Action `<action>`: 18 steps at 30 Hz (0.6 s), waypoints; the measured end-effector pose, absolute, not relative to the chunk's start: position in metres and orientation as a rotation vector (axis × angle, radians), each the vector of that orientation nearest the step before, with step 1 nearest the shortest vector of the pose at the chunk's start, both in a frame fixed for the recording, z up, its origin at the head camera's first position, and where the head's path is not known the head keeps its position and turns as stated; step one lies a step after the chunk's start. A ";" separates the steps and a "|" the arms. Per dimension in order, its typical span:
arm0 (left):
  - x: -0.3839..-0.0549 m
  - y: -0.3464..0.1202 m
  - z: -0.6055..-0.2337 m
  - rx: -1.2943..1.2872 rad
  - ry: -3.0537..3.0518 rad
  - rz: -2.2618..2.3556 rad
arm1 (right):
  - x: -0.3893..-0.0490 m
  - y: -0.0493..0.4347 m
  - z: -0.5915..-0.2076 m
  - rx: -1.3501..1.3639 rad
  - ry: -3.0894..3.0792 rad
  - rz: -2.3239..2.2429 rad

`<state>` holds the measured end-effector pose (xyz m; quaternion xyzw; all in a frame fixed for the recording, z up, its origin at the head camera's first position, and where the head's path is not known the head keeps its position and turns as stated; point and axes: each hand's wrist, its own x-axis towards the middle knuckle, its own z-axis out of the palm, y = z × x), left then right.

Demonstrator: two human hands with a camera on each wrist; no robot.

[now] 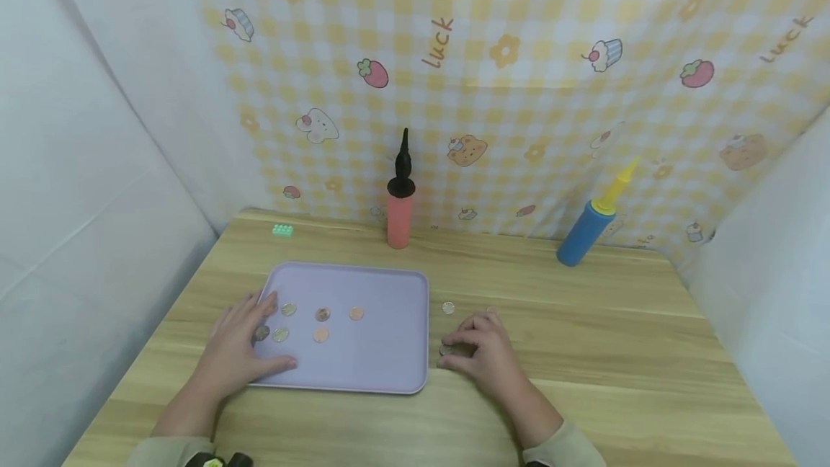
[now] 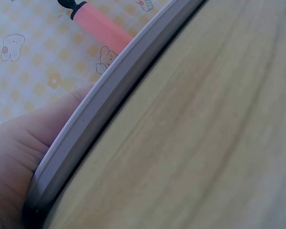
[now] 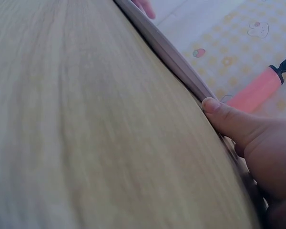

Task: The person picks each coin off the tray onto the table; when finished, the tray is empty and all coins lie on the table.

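A lavender tray [image 1: 382, 359] lies on the table with several silvery and copper-coloured coins on it, one a copper coin [image 1: 356, 313]. My left hand [image 1: 236, 344] spreads over the tray's left end, thumb and fingertips inside the rim; a dark coin [image 1: 261, 333] shows by its palm. Just beyond the tray's right side, my right hand [image 1: 486, 352] pinches a coin [image 1: 445, 350] low at the table, between thumb and index finger. Another silvery coin [image 1: 448, 308] lies on the wood behind it. One more coin [image 1: 491, 310] peeks out past the knuckles, mostly hidden.
A pink hand pump [image 1: 399, 218] with a black nozzle stands upright behind the tray. At the back right, a blue pump [image 1: 583, 235] with a yellow nozzle leans. A small mint-green toy brick [image 1: 282, 230] sits at the back left. Patterned cloth [image 1: 519, 107] hangs behind the table.
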<state>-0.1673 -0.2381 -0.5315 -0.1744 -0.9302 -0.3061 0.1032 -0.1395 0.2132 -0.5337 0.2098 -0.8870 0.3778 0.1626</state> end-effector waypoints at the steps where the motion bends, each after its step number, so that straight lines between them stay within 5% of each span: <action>1: -0.167 -0.238 -0.531 -0.515 -2.744 -0.905 | -0.139 0.213 -0.534 0.595 -2.532 1.082; 18: -0.166 -0.238 -0.533 -0.516 -2.753 -0.912 | -0.138 0.213 -0.530 0.624 -2.542 1.037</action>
